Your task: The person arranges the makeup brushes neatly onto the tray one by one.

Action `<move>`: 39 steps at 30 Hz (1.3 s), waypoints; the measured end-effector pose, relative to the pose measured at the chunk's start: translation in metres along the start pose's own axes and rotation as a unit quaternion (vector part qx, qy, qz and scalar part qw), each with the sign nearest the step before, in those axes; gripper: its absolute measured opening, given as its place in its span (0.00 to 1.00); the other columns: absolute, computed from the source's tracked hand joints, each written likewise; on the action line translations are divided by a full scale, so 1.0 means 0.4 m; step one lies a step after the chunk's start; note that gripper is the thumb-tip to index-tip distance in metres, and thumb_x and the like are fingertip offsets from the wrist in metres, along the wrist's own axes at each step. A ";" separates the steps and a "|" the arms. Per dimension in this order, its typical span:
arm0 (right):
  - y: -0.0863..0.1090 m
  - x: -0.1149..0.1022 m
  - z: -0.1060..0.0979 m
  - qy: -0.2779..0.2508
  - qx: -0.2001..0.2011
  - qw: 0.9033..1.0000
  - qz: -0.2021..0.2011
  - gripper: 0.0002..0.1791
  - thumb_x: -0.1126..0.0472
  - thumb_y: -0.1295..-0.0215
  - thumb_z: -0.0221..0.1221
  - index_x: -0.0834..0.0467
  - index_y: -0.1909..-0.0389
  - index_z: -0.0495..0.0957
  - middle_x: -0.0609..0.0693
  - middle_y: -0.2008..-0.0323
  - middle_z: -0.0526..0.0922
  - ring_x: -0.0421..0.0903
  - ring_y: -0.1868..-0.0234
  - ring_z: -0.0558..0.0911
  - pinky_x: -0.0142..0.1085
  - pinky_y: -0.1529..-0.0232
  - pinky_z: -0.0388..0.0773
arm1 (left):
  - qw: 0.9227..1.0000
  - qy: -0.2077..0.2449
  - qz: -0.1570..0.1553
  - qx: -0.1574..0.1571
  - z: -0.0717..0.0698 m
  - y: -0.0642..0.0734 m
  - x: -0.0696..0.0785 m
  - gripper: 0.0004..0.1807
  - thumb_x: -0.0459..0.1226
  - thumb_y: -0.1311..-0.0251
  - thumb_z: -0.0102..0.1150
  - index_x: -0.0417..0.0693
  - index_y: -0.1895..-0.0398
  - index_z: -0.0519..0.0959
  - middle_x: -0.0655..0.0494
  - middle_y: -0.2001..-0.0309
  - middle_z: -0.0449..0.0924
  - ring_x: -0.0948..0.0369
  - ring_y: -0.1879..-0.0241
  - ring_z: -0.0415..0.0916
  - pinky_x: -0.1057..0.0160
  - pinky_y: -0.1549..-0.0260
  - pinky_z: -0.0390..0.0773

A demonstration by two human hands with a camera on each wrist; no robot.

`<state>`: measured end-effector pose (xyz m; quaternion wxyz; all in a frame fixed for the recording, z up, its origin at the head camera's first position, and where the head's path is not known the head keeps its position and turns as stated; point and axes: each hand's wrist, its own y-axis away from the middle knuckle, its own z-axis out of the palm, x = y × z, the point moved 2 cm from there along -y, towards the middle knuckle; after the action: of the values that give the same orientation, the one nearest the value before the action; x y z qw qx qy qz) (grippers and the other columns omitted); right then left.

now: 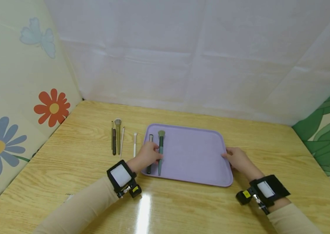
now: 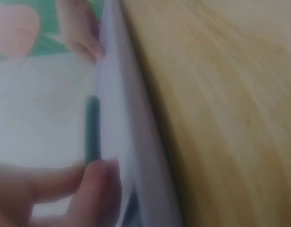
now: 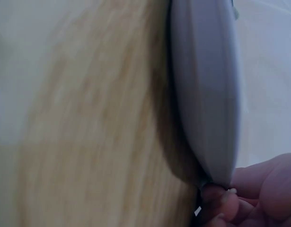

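Note:
My left hand (image 1: 146, 155) pinches a green-handled makeup brush (image 1: 161, 142) by the middle of its handle, over the left part of a purple tray (image 1: 194, 156). In the left wrist view, the green handle (image 2: 92, 125) stands out between thumb and finger. A second, dark-handled brush (image 1: 149, 169) lies beside it along the tray's left side, partly covered by the hand. My right hand (image 1: 239, 158) grips the tray's right rim, with the thumb on top. In the right wrist view, fingers (image 3: 221, 203) curl at the tray's edge (image 3: 207, 94).
Left of the tray, several more brushes lie roughly parallel on the wooden table (image 1: 94, 169), among them a wide-headed brush (image 1: 118, 133) and a slim white-handled brush (image 1: 135, 144). A white sheet (image 1: 182, 65) hangs behind the table. A flower-printed wall (image 1: 12, 97) borders the left.

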<state>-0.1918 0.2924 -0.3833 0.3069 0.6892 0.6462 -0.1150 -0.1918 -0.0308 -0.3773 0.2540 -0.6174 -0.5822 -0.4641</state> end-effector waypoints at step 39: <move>-0.007 0.002 0.002 -0.005 -0.002 1.000 0.003 0.26 0.65 0.26 0.47 0.79 0.35 0.57 0.64 0.60 0.78 0.47 0.71 0.76 0.38 0.73 0.76 | 0.971 -0.232 0.052 0.004 0.047 -0.010 0.019 0.12 0.32 0.45 0.68 0.38 0.79 0.75 0.52 0.79 0.73 0.60 0.81 0.71 0.65 0.83 0.74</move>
<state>-0.1941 0.2924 -0.3852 0.3117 0.6901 0.6428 -0.1159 -0.1914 -0.0104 -0.3799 0.1375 -0.7366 -0.5944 -0.2920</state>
